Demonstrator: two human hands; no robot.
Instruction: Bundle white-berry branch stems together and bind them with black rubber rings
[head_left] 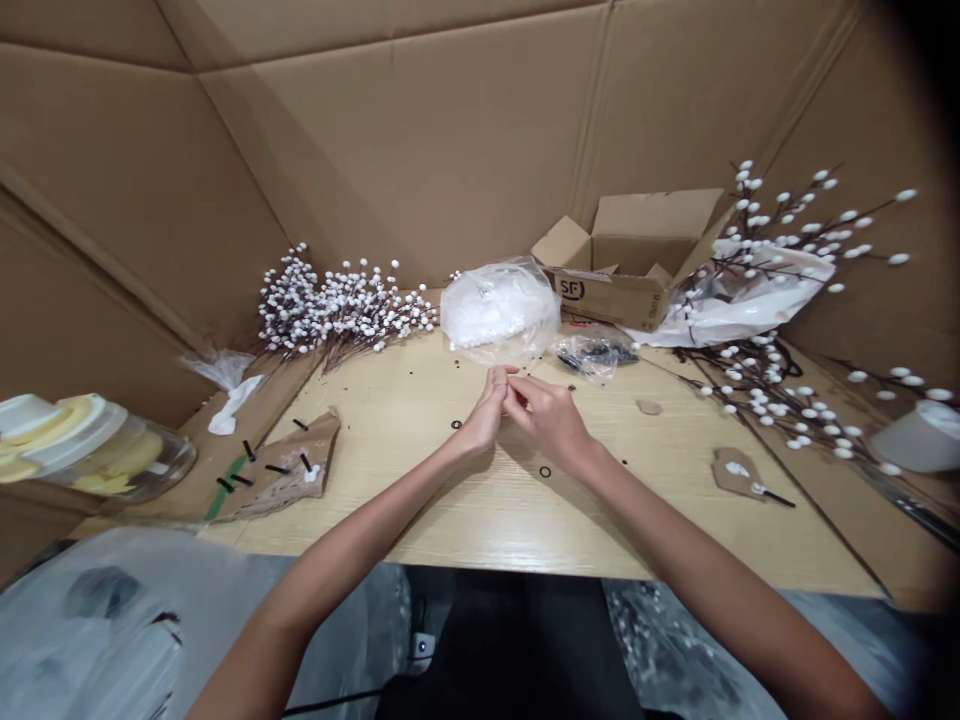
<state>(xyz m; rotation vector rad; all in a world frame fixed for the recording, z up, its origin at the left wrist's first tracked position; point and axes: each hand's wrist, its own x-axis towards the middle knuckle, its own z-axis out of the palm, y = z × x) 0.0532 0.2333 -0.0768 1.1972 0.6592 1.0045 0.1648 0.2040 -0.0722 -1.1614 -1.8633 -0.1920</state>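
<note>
Nearest: plastic sheeting (97,630) hangs below the table's front edge, at lower left, and crumpled plastic (675,640) at lower right. Both forearms reach over that edge onto the wooden table (420,510).

Hands are together above the table's middle, not clamped on each other. Fingertips of the left hand (486,412) and right hand (544,415) meet, with a pinch at the fingers (504,382). Whatever sits there is hidden or too small to make out, so the grip can't be confirmed. Two small black rings (456,425) lie on the table just either side of the wrists, the second ring (544,472) nearer the front.

On the table's left end: a torn brown paper scrap (285,470) with short black sticks (247,452) on and around it. Past that end, a glass jar (97,450) with yellow contents, cut off by the frame.

On the table's right side: a second paper scrap (736,472) with a small black-handled tool (776,498) touching it. A white cup (919,437) stands off the table's right edge, partly cut off.

Far edge of the table: a see-through bag of white stuff (499,312), a small bag of black parts (596,355), an open cardboard box (626,265), and white-budded branches at left (337,312) and right (780,235). Cardboard walls (420,130) stand behind the table.
</note>
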